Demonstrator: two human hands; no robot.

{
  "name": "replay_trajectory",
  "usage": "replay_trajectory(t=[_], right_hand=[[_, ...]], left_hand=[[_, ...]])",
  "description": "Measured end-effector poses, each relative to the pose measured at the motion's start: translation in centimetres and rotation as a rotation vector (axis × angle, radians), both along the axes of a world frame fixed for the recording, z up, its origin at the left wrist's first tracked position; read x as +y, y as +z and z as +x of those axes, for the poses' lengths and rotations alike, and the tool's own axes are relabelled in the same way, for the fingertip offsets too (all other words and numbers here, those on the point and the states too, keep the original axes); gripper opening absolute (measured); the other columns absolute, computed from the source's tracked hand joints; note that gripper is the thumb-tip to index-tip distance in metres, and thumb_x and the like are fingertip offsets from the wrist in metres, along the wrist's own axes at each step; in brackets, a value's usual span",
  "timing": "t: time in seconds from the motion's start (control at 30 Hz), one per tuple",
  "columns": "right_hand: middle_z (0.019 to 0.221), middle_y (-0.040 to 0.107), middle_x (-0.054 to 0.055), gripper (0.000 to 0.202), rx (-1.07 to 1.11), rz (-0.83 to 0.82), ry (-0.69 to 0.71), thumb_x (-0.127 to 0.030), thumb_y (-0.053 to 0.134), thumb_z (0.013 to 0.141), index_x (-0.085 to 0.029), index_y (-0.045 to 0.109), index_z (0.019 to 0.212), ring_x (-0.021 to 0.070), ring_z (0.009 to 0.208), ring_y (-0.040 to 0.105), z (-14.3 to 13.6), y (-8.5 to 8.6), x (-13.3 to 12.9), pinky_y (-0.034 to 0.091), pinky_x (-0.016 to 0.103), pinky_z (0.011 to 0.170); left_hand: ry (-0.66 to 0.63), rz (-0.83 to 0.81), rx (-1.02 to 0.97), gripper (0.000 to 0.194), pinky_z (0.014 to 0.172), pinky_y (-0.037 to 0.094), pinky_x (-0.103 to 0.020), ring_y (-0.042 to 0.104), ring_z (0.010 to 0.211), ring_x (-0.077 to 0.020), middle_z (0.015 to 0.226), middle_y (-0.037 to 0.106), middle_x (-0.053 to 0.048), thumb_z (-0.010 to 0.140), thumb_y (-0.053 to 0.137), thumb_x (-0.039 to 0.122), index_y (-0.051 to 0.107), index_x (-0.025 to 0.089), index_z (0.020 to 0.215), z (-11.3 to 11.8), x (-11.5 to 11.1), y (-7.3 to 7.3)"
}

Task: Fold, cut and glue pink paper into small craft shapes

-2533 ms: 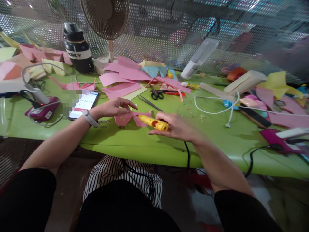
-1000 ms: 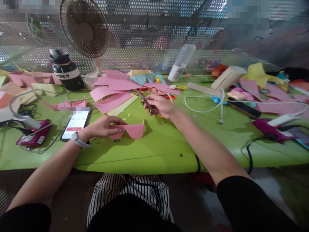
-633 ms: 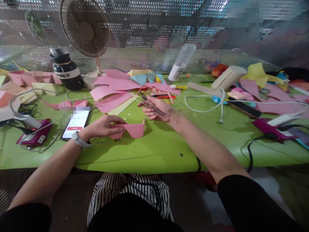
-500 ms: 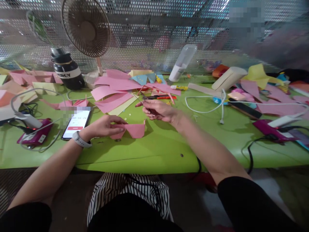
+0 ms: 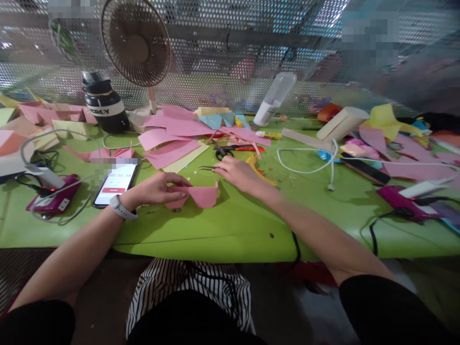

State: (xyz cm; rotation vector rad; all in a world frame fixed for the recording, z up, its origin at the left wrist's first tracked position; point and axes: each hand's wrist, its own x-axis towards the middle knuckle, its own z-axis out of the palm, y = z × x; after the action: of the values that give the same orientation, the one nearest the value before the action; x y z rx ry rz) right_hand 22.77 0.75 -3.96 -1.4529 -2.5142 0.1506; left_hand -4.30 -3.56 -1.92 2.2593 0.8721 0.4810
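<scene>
Pink cut paper (image 5: 204, 197), pinched in the left grip (image 5: 158, 189); tweezers (image 5: 206, 168), now the working tool, closed-fingered in the right grip (image 5: 235, 174), tips just beyond the paper; yellow tool (image 5: 257, 171), earlier held, now laid beside the right grip.

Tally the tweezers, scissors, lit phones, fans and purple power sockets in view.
Tweezers: 1, in the right hand
Scissors: 1
Lit phone: 1
Fan: 1
Purple power sockets: 2, left one and right one
Total: 6
</scene>
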Motion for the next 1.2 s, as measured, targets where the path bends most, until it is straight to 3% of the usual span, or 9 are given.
replay_trajectory(t=[0.43, 1.2], right_hand=[[0.099, 0.065, 0.007, 0.029, -0.113, 0.082, -0.014, -0.031, 0.046, 0.099, -0.02, 0.072, 0.099, 0.0194, 0.088, 0.058, -0.8, -1.9, -0.5, 0.03, 0.029, 0.061], [0.097, 0.065, 0.007, 0.031, -0.09, 0.058, -0.009, -0.032, 0.045, 0.099, -0.019, 0.072, 0.097, 0.019, 0.084, 0.057, -1.1, -1.9, -0.4, 0.03, 0.029, 0.061]], left_hand=[[-0.027, 0.029, 0.008, 0.031, 0.078, 0.055, -0.029, 0.068, 0.095, -0.0192, 0.109, 0.072, -0.011, 0.088, 0.06, 0.031, 0.067, 0.014, 0.113, 0.1, 0.2, -0.1], [-0.012, 0.007, -0.005, 0.031, 0.081, 0.055, -0.03, 0.068, 0.097, -0.0207, 0.11, 0.072, -0.011, 0.087, 0.061, 0.032, 0.068, 0.015, 0.112, 0.0, 0.1, -0.2]])
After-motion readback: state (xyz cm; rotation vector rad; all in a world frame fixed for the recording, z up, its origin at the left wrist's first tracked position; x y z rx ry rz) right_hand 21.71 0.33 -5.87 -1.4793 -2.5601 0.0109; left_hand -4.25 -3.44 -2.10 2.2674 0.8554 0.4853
